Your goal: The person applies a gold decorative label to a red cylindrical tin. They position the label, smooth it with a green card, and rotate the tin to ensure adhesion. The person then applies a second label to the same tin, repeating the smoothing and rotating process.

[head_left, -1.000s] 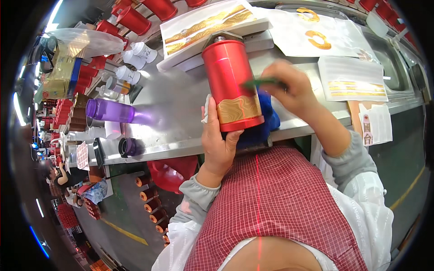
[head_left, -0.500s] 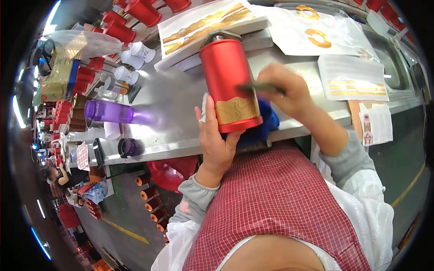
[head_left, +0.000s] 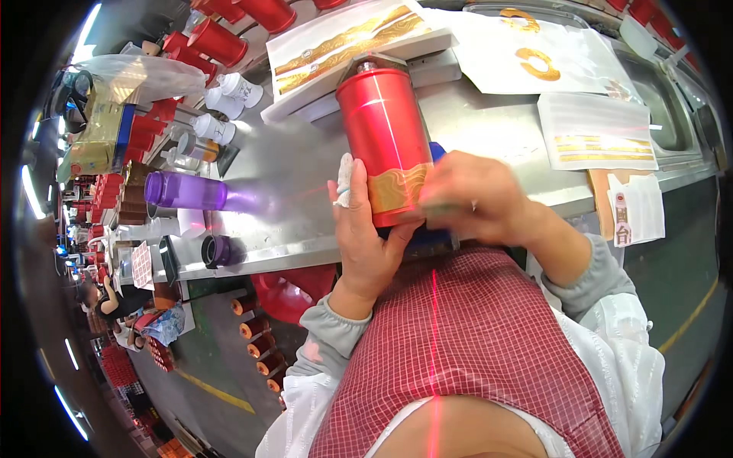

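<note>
A glossy metallic-red cylinder (head_left: 382, 122) is tilted over the front edge of the shiny steel counter (head_left: 298, 187), its far end capped by a small silver-coloured stub (head_left: 367, 67). Bright streaks run along its smooth red wall, and a wavy-topped gold band (head_left: 393, 188) with swirling lines wraps the lower part. The left hand (head_left: 366, 244) cups its lower left side; the right hand (head_left: 477, 200), blurred, grips a flat green tool (head_left: 439, 211) by the band's lower edge

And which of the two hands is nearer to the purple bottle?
Left. The left hand holds the red canister, right of the purple bottle; the right hand is farther right, by the canister's gold band.
</note>
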`<state>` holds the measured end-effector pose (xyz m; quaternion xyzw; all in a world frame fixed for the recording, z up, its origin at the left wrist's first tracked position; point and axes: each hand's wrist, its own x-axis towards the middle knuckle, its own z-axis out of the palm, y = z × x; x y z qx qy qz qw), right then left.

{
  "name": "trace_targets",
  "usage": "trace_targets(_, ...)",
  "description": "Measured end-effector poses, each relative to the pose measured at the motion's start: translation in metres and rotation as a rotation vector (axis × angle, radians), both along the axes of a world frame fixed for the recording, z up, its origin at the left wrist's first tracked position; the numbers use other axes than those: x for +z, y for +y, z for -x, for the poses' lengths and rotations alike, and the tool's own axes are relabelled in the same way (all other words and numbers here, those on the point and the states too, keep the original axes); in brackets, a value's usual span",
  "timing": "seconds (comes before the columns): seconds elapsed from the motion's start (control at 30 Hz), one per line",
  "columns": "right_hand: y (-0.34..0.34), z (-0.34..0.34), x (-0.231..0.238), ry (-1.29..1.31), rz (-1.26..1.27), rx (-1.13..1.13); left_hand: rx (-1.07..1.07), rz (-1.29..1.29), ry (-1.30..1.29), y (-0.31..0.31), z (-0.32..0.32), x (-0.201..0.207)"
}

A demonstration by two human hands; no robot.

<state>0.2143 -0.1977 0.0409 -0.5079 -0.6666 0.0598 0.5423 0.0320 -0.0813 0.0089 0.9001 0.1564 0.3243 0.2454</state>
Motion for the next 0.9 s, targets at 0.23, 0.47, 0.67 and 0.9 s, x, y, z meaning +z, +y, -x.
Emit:
trace_targets(0.23,0.000,-0.002,0.003,0.058,0.038,0.183,0.023,0.181,0.017,-0.002,0.008,-0.004)
trace_targets(0.47,0.002,-0.006,0.000,0.063,0.035,0.043,-0.002,0.367,-0.007,-0.003,0.008,-0.008)
trace_targets(0.67,0.000,-0.004,-0.001,0.047,0.056,0.001,-0.014,0.033,-0.037,-0.002,0.006,-0.002)
trace_targets(0.9,0.003,-0.001,0.004,-0.003,-0.030,0.170,-0.009,0.044,-0.050,0.001,0.005,-0.005)
